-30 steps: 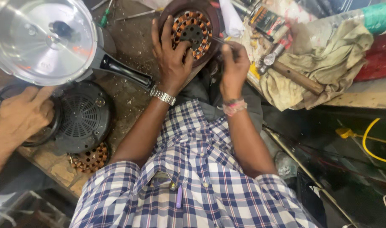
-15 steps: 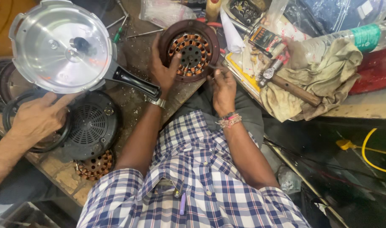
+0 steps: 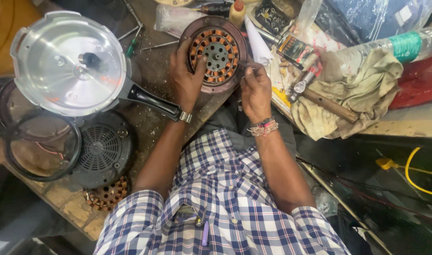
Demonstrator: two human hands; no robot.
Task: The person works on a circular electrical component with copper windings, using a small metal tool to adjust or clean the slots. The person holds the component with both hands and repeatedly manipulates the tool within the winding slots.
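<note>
The counter (image 3: 150,118) is a worn, stained wooden top crowded with parts. Largest on it is a shiny metal pressure-cooker lid (image 3: 69,63) with a black handle, lying at the far left; just below it sit a dark round vented motor cover (image 3: 100,148) and a loose black ring (image 3: 41,146). A crumpled dirty rag (image 3: 362,94) lies to the right. The round motor stator (image 3: 216,54) with copper windings lies flat near the counter's edge. The left hand (image 3: 185,78) presses on its rim, fingers spread and curled over it. The right hand (image 3: 254,87) has its fingers pinched on a thin tool or wire at the windings; the work looks underway, with the cover off.
</note>
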